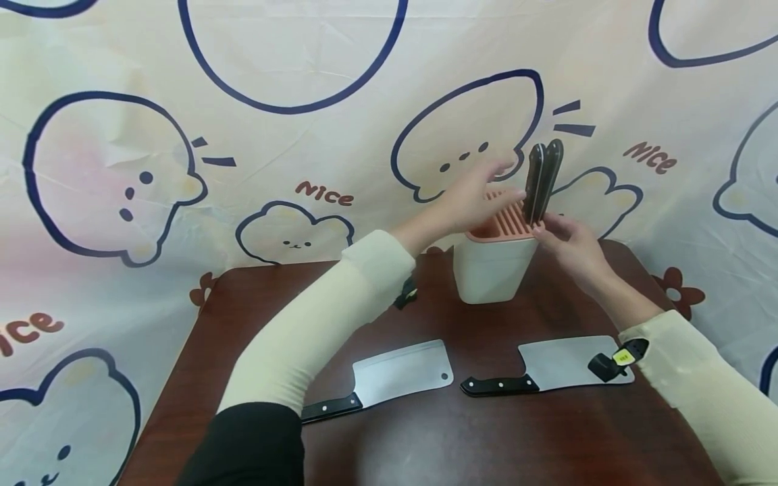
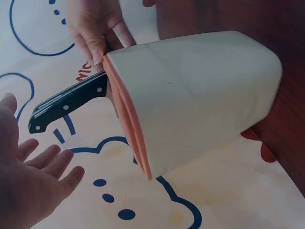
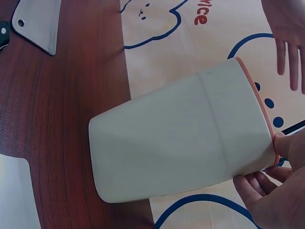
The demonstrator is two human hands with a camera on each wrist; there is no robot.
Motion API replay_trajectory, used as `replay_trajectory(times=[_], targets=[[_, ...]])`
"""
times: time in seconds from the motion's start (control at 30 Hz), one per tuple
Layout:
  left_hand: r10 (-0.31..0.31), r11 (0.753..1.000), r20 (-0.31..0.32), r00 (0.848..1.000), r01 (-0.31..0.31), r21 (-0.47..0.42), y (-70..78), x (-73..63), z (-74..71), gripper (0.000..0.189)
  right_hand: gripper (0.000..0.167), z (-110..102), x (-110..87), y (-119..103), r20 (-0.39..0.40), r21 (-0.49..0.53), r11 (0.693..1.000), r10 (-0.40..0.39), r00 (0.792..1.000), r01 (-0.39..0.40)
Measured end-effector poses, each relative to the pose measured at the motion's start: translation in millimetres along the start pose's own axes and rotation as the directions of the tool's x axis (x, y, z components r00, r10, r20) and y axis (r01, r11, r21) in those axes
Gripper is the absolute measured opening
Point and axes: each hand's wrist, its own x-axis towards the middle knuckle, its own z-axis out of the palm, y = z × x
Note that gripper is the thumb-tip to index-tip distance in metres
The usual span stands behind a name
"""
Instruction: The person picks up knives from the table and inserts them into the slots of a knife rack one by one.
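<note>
A white knife block (image 1: 494,271) with a slotted orange top (image 1: 500,226) stands at the back of the table. Two knives with black handles (image 1: 550,177) stick up from its right-hand slots, their blades hidden inside. My right hand (image 1: 574,251) holds the block's right rim corner, the thumb on the orange edge and the fingers against the side (image 3: 271,191). Over the top, to the left of the handles, my left hand (image 1: 467,202) has its fingers spread and holds nothing. In the left wrist view a gap shows between that hand (image 2: 35,176) and the knife handle (image 2: 66,106).
Two cleavers lie flat at the front of the brown table (image 1: 486,445): a left one (image 1: 404,371), its handle end hidden by my left arm, and a right one (image 1: 565,361), partly under my right wrist's strap. A patterned cloth (image 1: 292,148) hangs directly behind the block.
</note>
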Motion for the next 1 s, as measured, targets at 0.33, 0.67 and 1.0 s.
replay_trajectory(times=[0.33, 0.67, 1.0], targets=[[0.057, 0.996, 0.083, 0.995, -0.062, 0.063, -17.6, -33.7, -5.9, 0.075, 0.079, 1, -0.7, -1, -0.006, 0.003, 1.0, 0.008, 1.0, -0.008], [0.143, 0.975, 0.105, 0.984, -0.158, 0.158, -40.1, -67.8, -18.9, 0.074, 0.078, 1, 1.0, 0, -0.004, 0.017, 1.0, 0.016, 1.0, -0.016], [0.062, 0.927, 0.138, 0.989, -0.108, 0.36, -64.9, -121.0, -26.9, 0.078, 0.079, 1, 0.3, 0, -0.011, 0.022, 1.0, 0.017, 1.0, -0.016]])
